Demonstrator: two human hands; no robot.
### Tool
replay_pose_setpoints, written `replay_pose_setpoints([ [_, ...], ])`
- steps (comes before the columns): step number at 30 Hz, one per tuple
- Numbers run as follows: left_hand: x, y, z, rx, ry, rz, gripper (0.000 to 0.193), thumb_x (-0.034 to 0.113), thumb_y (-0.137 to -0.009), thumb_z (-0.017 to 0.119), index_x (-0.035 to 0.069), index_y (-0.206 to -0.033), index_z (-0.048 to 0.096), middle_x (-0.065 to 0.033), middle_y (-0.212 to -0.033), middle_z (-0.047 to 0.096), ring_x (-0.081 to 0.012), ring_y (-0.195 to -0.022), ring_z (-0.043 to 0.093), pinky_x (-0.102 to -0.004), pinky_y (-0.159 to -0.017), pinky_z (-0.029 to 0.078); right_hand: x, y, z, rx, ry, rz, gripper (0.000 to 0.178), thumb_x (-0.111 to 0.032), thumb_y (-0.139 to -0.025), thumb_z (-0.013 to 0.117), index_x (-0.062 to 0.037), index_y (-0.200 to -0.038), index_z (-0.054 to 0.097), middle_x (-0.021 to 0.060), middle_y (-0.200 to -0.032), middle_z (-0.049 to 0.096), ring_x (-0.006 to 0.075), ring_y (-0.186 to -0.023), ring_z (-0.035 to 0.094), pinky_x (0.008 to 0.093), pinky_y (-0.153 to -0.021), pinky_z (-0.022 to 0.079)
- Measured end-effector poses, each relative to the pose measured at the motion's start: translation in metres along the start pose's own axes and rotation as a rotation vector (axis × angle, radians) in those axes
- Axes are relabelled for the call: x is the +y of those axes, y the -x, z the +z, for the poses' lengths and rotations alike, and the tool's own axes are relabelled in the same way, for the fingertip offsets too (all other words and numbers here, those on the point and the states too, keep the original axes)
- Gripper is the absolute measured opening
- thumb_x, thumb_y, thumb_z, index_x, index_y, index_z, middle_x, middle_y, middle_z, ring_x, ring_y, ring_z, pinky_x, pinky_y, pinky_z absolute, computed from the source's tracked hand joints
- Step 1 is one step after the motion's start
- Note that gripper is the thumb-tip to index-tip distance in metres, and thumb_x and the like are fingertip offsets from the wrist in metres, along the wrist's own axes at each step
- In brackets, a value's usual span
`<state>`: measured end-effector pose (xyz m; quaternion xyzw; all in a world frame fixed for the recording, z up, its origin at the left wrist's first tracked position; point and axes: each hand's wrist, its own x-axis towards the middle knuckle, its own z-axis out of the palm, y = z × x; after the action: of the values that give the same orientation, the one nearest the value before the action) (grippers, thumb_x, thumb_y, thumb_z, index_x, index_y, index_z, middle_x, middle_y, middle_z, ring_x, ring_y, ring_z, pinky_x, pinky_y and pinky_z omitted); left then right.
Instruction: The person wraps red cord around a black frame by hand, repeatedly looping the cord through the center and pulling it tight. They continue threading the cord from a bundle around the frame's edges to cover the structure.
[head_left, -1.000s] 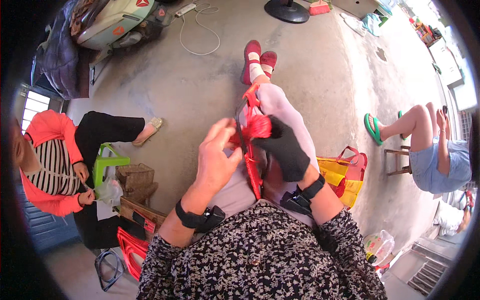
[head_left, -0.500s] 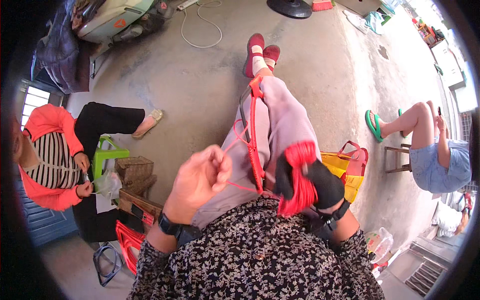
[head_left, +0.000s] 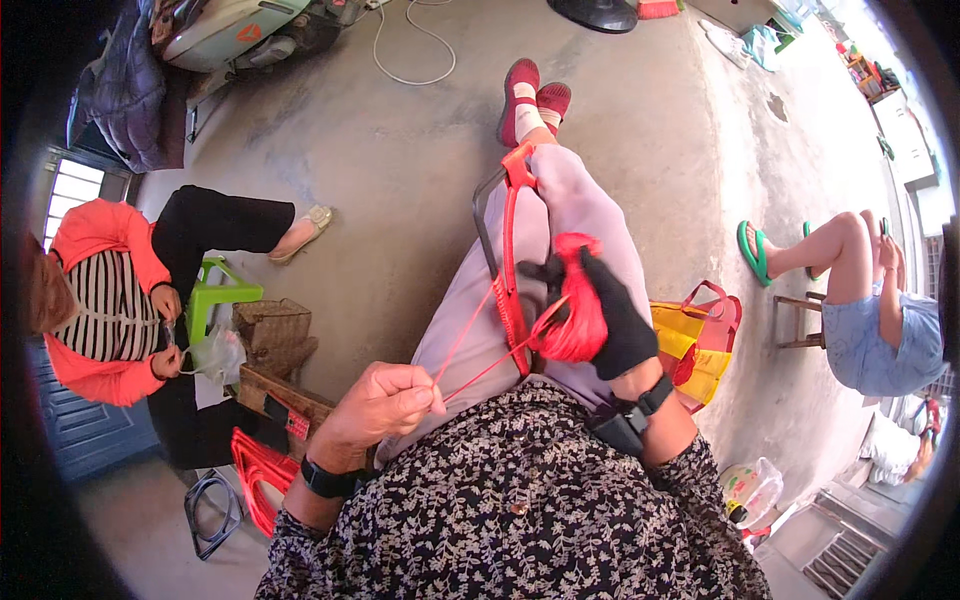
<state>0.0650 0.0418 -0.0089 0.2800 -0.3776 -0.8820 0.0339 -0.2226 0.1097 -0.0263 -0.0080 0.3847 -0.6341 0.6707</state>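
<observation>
Across my lap lies a dark looped metal frame [head_left: 480,212] with a red end piece [head_left: 518,165]. Its long bar [head_left: 511,225] is covered in tightly wound red cord. My right hand [head_left: 622,335], in a black glove, grips a thick hank of red cord [head_left: 573,325] just right of the bar's near part. My bare left hand [head_left: 388,402] is closed in a pinch on a thin red cord [head_left: 466,335]. Two taut strands spread from its fingertips, one to the wound bar and one toward the hank. The frame's near end is partly hidden by my lap and the hank.
At left a seated person [head_left: 110,290] handles a clear plastic bag beside a green stool [head_left: 215,290] and a woven basket [head_left: 272,335]. Red frames [head_left: 262,480] lean near my left elbow. A yellow-red bag [head_left: 700,345] stands at my right knee. Another person [head_left: 880,320] sits far right.
My left hand has moved down and closed, pulling the cord taut. My right hand has turned and shifted away from my body, carrying the hank closer to the wound bar.
</observation>
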Motion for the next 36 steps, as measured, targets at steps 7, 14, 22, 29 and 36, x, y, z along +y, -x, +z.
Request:
replay_pose_setpoints([
  [7, 0.040, -0.050, 0.015, -0.056, 0.345, 0.493, 0.024, 0.024, -0.096, 0.051, 0.001, -0.097, 0.056, -0.0086, -0.088, 0.058, -0.0161, -0.074, 0.056, -0.0258, -0.053, 0.042, -0.051, -0.005, -0.045, 0.160, 0.042, -0.490, 0.049, -0.044, -0.093, 0.053, -0.0036, -0.121, 0.050, 0.0170, -0.103, 0.061, 0.0280, -0.090, 0.064, 0.0433, -0.074, 0.055],
  [14, 0.035, -0.119, 0.003, 0.208, -0.032, 0.478, 0.046, 0.014, -0.091, 0.057, 0.003, -0.134, 0.044, -0.0083, -0.130, 0.052, -0.0181, -0.114, 0.054, -0.0329, -0.092, 0.046, -0.049, -0.011, -0.012, 0.288, 1.370, -0.501, 0.039, -0.011, -0.080, 0.065, -0.0051, -0.118, 0.057, 0.0123, -0.111, 0.063, 0.0263, -0.100, 0.062, 0.0376, -0.080, 0.051],
  [22, 0.015, -0.140, 0.001, 0.195, 0.004, 0.395, 0.045, 0.000, -0.089, 0.055, 0.003, -0.133, 0.044, -0.0066, -0.123, 0.056, -0.0134, -0.109, 0.055, -0.0270, -0.089, 0.047, -0.023, -0.031, 0.031, 0.193, 2.040, -0.732, 0.046, -0.012, -0.068, 0.074, -0.0102, -0.111, 0.058, 0.0131, -0.094, 0.061, 0.0329, -0.089, 0.061, 0.0436, -0.073, 0.049],
  [29, 0.013, -0.148, 0.001, 0.235, -0.014, 0.526, 0.050, 0.004, -0.089, 0.059, 0.004, -0.136, 0.040, -0.0080, -0.125, 0.055, -0.0149, -0.111, 0.055, -0.0290, -0.092, 0.047, -0.027, -0.032, 0.033, 0.033, 1.922, -0.665, 0.038, -0.006, -0.071, 0.067, -0.0046, -0.105, 0.053, 0.0167, -0.091, 0.059, 0.0349, -0.087, 0.060, 0.0429, -0.070, 0.049],
  [36, 0.008, -0.145, -0.001, 0.287, 0.128, 0.465, 0.048, 0.010, -0.091, 0.059, 0.005, -0.135, 0.040, -0.0081, -0.123, 0.056, -0.0167, -0.109, 0.056, -0.0310, -0.089, 0.048, -0.015, -0.034, 0.025, -0.071, 1.772, -0.679, 0.035, -0.012, -0.069, 0.073, -0.0071, -0.102, 0.062, 0.0149, -0.093, 0.063, 0.0332, -0.085, 0.063, 0.0392, -0.073, 0.051],
])
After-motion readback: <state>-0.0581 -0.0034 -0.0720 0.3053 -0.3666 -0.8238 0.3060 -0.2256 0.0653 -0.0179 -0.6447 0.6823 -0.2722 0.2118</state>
